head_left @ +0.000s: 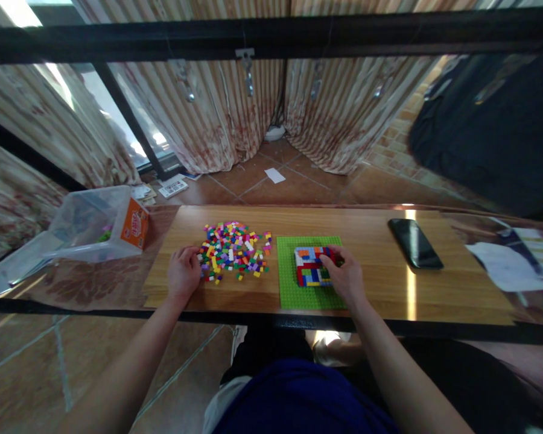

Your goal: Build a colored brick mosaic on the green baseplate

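Note:
A green baseplate [289, 289] lies on a wooden board [375, 265]. On it sits a flat block of coloured bricks [310, 267]. My right hand [346, 278] rests on the right side of that block, fingers curled and pressing on it. To the left a loose heap of small coloured bricks [233, 247] is spread over the board. My left hand [183, 272] lies at the heap's left edge, fingers bent and touching the nearest bricks; whether it holds one is hidden.
A black phone [415, 242] lies on the board's right part. A clear plastic tub [95, 224] with an orange label stands at the left. Papers [509, 265] lie at the far right. A black bar [271, 37] crosses overhead.

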Available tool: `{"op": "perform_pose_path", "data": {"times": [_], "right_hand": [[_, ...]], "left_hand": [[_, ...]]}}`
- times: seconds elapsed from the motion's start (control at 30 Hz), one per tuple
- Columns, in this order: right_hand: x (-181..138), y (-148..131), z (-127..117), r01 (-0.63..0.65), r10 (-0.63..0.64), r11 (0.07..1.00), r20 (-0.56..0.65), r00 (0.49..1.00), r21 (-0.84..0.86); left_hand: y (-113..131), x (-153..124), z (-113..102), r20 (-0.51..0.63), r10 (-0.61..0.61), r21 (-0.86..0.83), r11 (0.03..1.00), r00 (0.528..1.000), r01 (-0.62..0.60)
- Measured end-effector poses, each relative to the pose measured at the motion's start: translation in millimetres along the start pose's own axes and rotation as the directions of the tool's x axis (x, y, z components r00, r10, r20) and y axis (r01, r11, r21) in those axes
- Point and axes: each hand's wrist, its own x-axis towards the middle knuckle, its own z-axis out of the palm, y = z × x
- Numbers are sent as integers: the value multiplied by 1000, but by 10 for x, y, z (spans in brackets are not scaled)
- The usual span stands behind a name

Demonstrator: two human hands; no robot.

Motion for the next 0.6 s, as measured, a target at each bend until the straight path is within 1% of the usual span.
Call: {"op": "perform_pose_path", "data": {"times": [0.07, 0.13, 0.17, 0.23, 0.3, 0.37, 0.43, 0.47, 0.53, 0.6], "right_hand": [[-9, 8, -30, -27, 27, 992, -4, 1000, 120], [-33, 2, -85, -42, 59, 974, -71, 996, 222], [-51, -10, -120, -36, 67, 970, -123, 990, 241], [-99, -55, -188, -5, 50, 978, -214, 976, 207], [-163, -127, -224, 23, 7, 991, -222, 975, 132], [-247, -222, -198, 80, -70, 995, -156, 985, 55], [-349, -328, -100, 201, -201, 980, -35, 979, 2], [-405, -379, -28, 273, -273, 962, 39, 961, -6], [-513, -465, 141, 393, -390, 919, 168, 905, 14], [-596, -521, 314, 474, -467, 880, 259, 846, 37]], "left_hand": [[3, 2, 2, 0, 1, -8, 1000, 1000, -1], [2, -1, 9, -11, 1, -14, 1000, 1000, -1], [0, -4, 15, -19, 0, -15, 1000, 1000, 0], [-5, -14, 25, -26, -3, -16, 1000, 1000, 3], [-9, -25, 32, -19, -9, -15, 1000, 1000, 8], [-11, -36, 37, -15, -18, -15, 1000, 1000, 18], [-9, -43, 39, -19, -21, -18, 1000, 1000, 20], [-7, -46, 40, -20, -21, -18, 1000, 1000, 21], [-3, -49, 42, -20, -26, -17, 1000, 999, 25], [0, -53, 44, -15, -36, -14, 999, 999, 36]]}}
